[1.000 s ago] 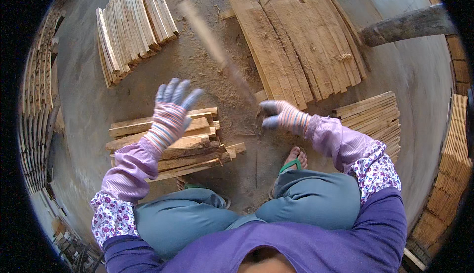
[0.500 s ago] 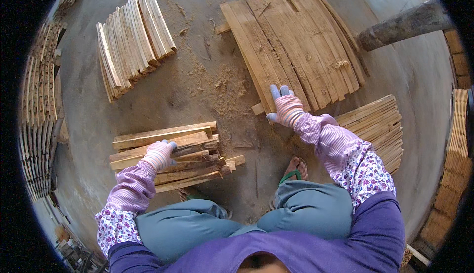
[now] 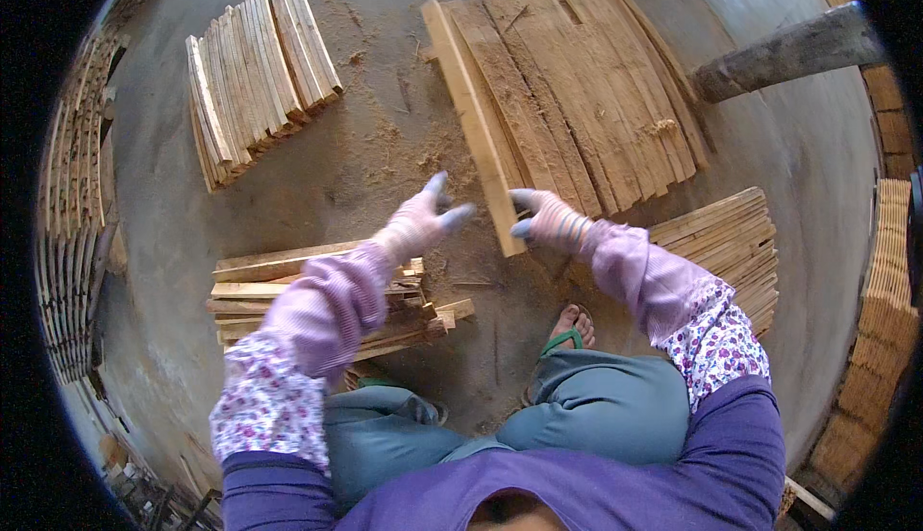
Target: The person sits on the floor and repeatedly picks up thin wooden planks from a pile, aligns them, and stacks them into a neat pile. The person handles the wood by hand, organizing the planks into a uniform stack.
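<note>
My right hand (image 3: 550, 219), in a striped glove with blue-grey fingertips, grips the near end of a long wooden plank (image 3: 473, 127). The plank is tipped up on its edge along the left side of a wide stack of boards (image 3: 586, 89). To the left of the plank, my left hand (image 3: 430, 216) is in the air with thumb and fingers apart, holding nothing. Below my left forearm lies a loose pile of short wood pieces (image 3: 260, 291), partly hidden by my sleeve.
A neat row of wooden strips (image 3: 260, 74) lies at the far left. Another stack of strips (image 3: 721, 247) is beside my right forearm. A dark round post (image 3: 788, 55) juts in at the right. Sawdust (image 3: 385, 151) is scattered on the concrete floor. Wood stacks (image 3: 77, 214) line the left edge.
My left hand has left the short wood pile and moved right and up, fingers opening. My right hand has taken hold of the leftmost plank and tilted it away from the stack.
</note>
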A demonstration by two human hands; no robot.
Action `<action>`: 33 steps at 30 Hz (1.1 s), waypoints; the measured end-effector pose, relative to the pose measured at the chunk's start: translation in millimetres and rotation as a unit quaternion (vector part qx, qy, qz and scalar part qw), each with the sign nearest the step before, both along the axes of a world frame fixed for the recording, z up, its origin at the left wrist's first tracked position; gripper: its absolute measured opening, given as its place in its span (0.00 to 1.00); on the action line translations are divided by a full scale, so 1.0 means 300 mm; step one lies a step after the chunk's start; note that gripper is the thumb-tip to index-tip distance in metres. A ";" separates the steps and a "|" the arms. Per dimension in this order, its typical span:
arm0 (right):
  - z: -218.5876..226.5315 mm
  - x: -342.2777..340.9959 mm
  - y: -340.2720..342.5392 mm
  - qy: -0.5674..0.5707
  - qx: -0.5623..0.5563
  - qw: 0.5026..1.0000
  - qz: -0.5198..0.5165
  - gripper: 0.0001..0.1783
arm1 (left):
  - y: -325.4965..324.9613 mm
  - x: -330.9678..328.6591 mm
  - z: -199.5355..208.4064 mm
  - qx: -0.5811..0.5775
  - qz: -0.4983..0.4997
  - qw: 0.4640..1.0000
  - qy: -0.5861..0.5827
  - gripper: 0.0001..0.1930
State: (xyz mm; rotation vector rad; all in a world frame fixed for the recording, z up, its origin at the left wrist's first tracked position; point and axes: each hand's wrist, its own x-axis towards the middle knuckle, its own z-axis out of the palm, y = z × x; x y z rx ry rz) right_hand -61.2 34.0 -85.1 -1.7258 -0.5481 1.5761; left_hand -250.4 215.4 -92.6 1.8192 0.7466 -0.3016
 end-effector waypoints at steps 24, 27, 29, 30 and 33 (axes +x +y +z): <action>-0.071 0.151 -0.063 0.045 -0.022 0.998 -0.039 0.36 | -0.128 0.186 -0.274 -0.260 0.465 0.820 -0.209 0.10; -0.064 0.166 -0.075 0.074 -0.020 0.996 -0.053 0.38 | -0.119 0.200 -0.248 -0.293 0.466 0.809 -0.207 0.10; -0.053 0.164 -0.074 0.101 -0.001 0.994 -0.050 0.39 | -0.115 0.213 -0.235 -0.310 0.455 0.808 -0.211 0.10; -0.048 0.157 -0.072 0.103 0.000 0.993 -0.050 0.40 | -0.114 0.222 -0.232 -0.314 0.455 0.808 -0.204 0.10; -0.035 0.113 -0.061 0.010 0.014 1.000 0.000 0.43 | -0.115 0.264 -0.253 -0.273 0.445 0.831 -0.191 0.12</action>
